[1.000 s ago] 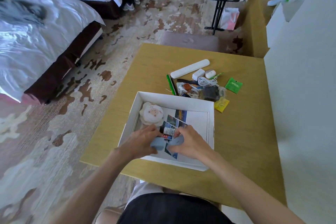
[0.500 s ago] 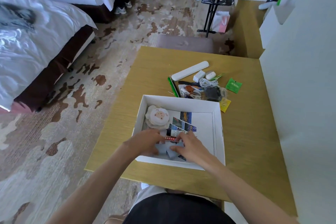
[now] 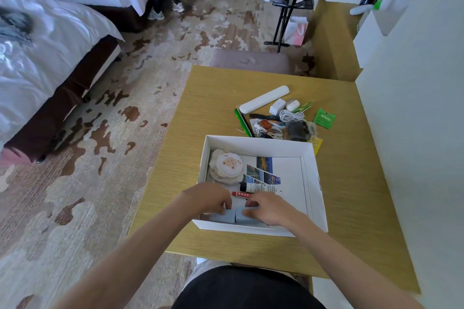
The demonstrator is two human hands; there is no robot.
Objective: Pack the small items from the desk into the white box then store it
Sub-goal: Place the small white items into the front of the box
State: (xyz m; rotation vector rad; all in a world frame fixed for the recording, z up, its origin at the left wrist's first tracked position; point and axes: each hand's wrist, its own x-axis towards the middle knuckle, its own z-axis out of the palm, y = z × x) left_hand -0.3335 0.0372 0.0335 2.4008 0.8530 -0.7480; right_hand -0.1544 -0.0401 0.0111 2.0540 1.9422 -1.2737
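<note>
Pressing pale blue cloth [image 3: 236, 216] into the white box [image 3: 311, 183], both hands [image 3: 270, 208].

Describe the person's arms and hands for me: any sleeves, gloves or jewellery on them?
Both forearms are bare right up to the bottom edge of the picture, with no sleeves in view. The left hand and right hand wear no gloves, and I can make out no watch, bracelet or rings, though the fingers are slightly blurred.

Both hands [image 3: 208, 198] press blue packets [image 3: 236, 216]; white box [image 3: 311, 158].
</note>
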